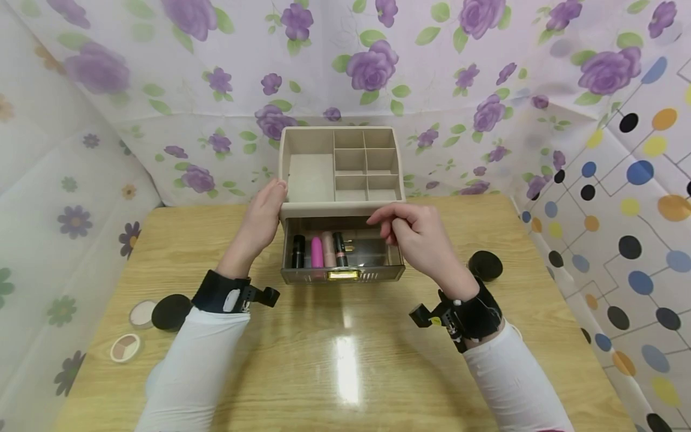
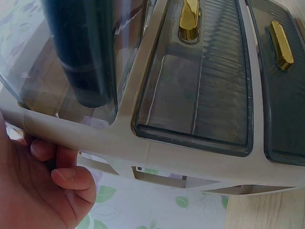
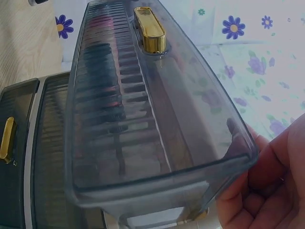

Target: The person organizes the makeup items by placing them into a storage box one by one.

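Observation:
A beige cosmetic organizer (image 1: 342,208) stands at the back of the table, its open top split into one large and several small compartments. Its clear grey drawer (image 1: 372,275) with a gold handle (image 1: 342,275) is pulled out. Inside lie a black tube (image 1: 299,251), a pink tube (image 1: 317,252), a beige tube (image 1: 328,249) and a black lipstick (image 1: 340,248). My left hand (image 1: 260,219) grips the organizer's left side, fingers curled at its edge in the left wrist view. My right hand (image 1: 423,240) holds the drawer's right wall with bent fingers, the index finger extended over it.
Left on the table are a black round case (image 1: 171,312), a pale round compact (image 1: 143,314) and a three-colour palette (image 1: 125,348). Another black round item (image 1: 485,266) sits to the right. Flowered cloth (image 1: 216,162) hangs behind the organizer.

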The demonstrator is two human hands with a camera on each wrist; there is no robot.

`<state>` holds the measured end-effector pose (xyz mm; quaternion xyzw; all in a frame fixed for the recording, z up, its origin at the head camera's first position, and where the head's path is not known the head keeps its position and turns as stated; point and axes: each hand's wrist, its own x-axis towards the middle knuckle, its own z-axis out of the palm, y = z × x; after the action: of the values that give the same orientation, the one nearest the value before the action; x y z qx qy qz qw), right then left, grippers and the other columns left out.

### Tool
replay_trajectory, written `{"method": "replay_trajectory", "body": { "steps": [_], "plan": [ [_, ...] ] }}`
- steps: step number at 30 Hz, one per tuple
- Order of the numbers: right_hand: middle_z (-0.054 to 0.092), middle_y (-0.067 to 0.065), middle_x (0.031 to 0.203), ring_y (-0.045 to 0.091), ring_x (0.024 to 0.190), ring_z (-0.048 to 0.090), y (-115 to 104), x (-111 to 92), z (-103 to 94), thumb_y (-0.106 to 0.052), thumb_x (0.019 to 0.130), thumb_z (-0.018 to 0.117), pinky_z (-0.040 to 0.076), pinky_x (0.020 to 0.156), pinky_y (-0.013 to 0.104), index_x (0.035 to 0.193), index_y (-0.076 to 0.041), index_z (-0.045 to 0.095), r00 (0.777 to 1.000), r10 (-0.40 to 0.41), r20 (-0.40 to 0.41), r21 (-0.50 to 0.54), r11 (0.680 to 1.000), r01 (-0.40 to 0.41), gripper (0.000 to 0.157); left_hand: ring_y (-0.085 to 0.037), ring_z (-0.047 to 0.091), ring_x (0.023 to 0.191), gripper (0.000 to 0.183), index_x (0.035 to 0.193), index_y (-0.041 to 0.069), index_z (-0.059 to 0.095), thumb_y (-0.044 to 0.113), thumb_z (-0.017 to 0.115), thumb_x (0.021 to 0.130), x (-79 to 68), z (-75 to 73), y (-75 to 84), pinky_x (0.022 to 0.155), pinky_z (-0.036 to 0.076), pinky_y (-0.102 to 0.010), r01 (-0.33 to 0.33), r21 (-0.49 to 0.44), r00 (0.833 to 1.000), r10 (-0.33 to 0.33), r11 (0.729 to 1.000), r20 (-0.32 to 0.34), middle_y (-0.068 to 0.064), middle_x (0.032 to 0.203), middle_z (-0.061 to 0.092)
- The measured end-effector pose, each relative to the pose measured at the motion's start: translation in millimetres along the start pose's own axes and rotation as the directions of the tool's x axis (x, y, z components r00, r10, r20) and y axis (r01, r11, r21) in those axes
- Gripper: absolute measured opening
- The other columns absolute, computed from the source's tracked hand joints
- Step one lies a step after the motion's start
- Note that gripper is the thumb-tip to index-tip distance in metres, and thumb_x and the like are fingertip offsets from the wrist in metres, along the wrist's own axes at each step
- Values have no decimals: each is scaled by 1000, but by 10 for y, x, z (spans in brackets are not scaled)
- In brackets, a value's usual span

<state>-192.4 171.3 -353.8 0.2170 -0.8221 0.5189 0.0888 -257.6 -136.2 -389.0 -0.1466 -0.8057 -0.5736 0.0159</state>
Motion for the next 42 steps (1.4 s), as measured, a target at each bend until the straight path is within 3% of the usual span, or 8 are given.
{"method": "replay_trajectory", "body": {
  "steps": [10, 13, 17, 23, 27, 30, 35, 42],
  "plan": [
    [67, 10, 78, 23, 67, 61, 135, -123, -120, 10, 102, 38, 51, 62, 27, 99, 0, 79, 997, 35, -68, 65, 997, -31, 43, -34, 50, 128, 66, 145, -3, 52, 50, 29, 115, -12, -11, -10, 113, 37, -56, 4, -7, 1000, -4, 1000, -2, -23, 137, 54],
    [66, 16, 81, 23, 69, 61, 223, -196, -192, 9, 104, 37, 51, 63, 27, 101, 3, 78, 993, 73, -90, 122, 991, -62, 41, -35, 50, 129, 66, 147, -2, 52, 51, 29, 114, -14, -9, -10, 113, 37, -57, 11, -11, 1000, -11, 1000, -2, -23, 138, 54],
    [66, 20, 85, 26, 73, 62, 411, -328, -326, 4, 107, 37, 53, 64, 28, 106, 3, 77, 985, 148, -93, 118, 984, -137, 40, -35, 50, 130, 66, 149, 0, 51, 52, 29, 114, -23, -1, -5, 114, 37, -58, 29, -4, 1000, -29, 1000, 2, -22, 140, 54],
    [72, 13, 102, 29, 85, 68, 788, -565, -514, -7, 113, 42, 57, 69, 31, 124, -6, 75, 952, 306, -2, -100, 947, -305, 35, -35, 50, 132, 65, 150, 0, 51, 50, 28, 115, -31, 6, -6, 114, 37, -58, 24, -3, 1000, -24, 1000, 5, -23, 140, 54],
    [73, 14, 122, 31, 103, 70, 1014, -710, -580, -21, 116, 46, 56, 79, 42, 135, -9, 71, 920, 390, 33, -289, 885, -364, 33, -35, 50, 132, 64, 153, -1, 49, 46, 28, 115, -19, -2, 4, 115, 37, -58, 14, -10, 1000, -14, 1000, 1, -24, 142, 54],
    [70, 17, 134, 38, 117, 66, 1124, -794, -607, -26, 116, 48, 53, 89, 53, 141, -9, 67, 902, 430, 45, -361, 849, -386, 35, -35, 50, 130, 64, 150, -3, 50, 46, 28, 115, -23, -11, 7, 114, 37, -57, 11, -9, 1000, -11, 1000, -7, -25, 139, 54],
    [62, 22, 144, 45, 132, 57, 1231, -891, -618, -23, 114, 52, 47, 104, 63, 144, -7, 64, 900, 432, 59, -426, 826, -368, 36, -35, 52, 128, 67, 148, -2, 52, 51, 28, 115, -22, -13, -3, 111, 39, -57, 18, 4, 1000, -18, 1000, 0, -23, 139, 55],
    [59, 25, 148, 48, 136, 54, 1315, -906, -555, -23, 111, 57, 45, 106, 64, 149, -5, 61, 908, 413, 74, -504, 801, -324, 41, -33, 53, 123, 66, 142, -3, 54, 52, 28, 115, -2, -12, -16, 108, 41, -55, 10, 5, 1000, -10, 1000, -6, -23, 134, 57]
  ]
}}
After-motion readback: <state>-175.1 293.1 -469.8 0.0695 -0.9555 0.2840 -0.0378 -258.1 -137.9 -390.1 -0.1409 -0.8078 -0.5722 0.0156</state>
